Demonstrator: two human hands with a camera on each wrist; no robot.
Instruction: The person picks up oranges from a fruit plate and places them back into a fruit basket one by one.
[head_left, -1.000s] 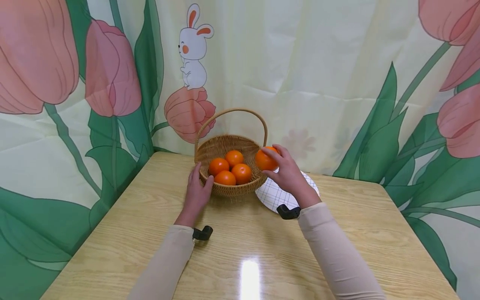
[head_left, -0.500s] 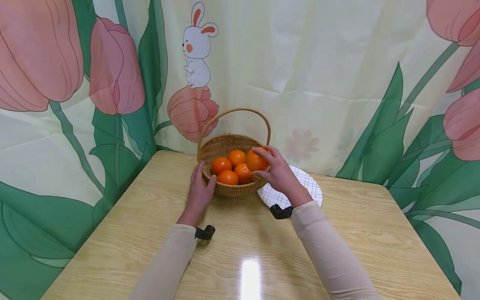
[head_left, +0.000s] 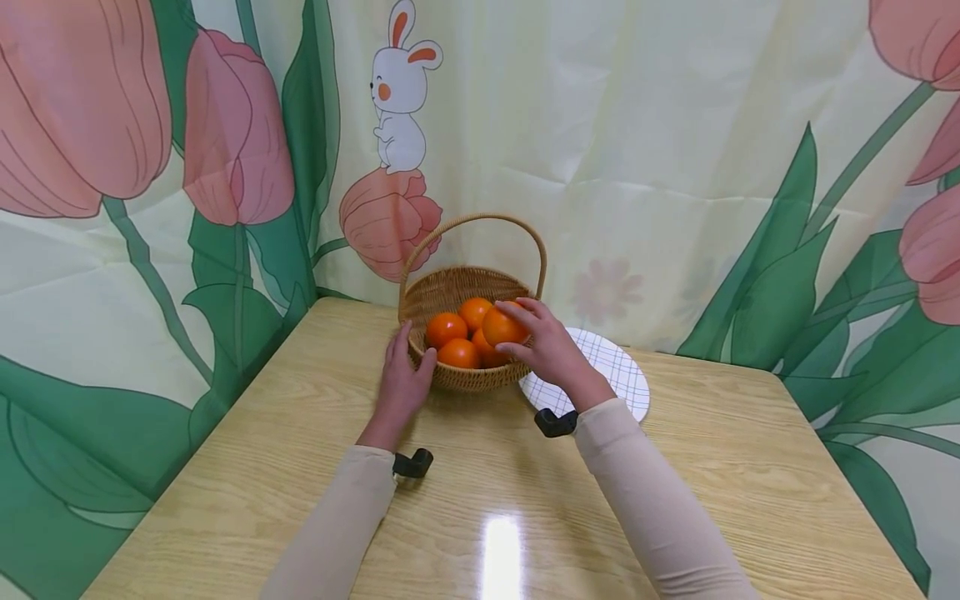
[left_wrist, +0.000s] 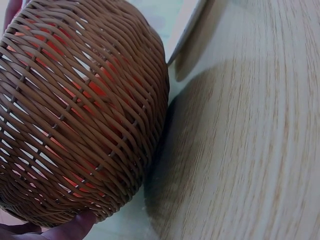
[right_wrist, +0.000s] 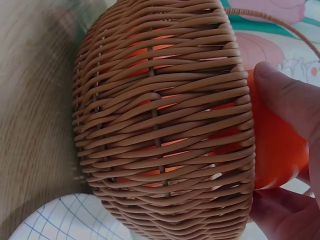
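Note:
A brown wicker basket (head_left: pixel 474 381) with a tall arched handle stands on the wooden table, several oranges (head_left: pixel 446 330) inside it. My left hand (head_left: pixel 406 382) holds the basket's left rim, the thumb toward the front. In the left wrist view that thumb (left_wrist: pixel 75 227) lies against the weave, while the other fingers are mostly out of sight. Over the right part of the basket, my right hand (head_left: pixel 555 350) grips another orange (head_left: pixel 502 328) between thumb and fingers. The right wrist view has this orange (right_wrist: pixel 275 145) at the rim, partly behind the weave.
A white plate (head_left: pixel 618 375) with a blue grid pattern lies on the table (head_left: pixel 712 433), just right of the basket and partly under my right arm. Behind the table hangs a curtain (head_left: pixel 675 167) printed with tulips and a rabbit.
My right hand has carried its orange leftward from the basket's right rim and lowered it over the other oranges. My left hand has stayed on the basket.

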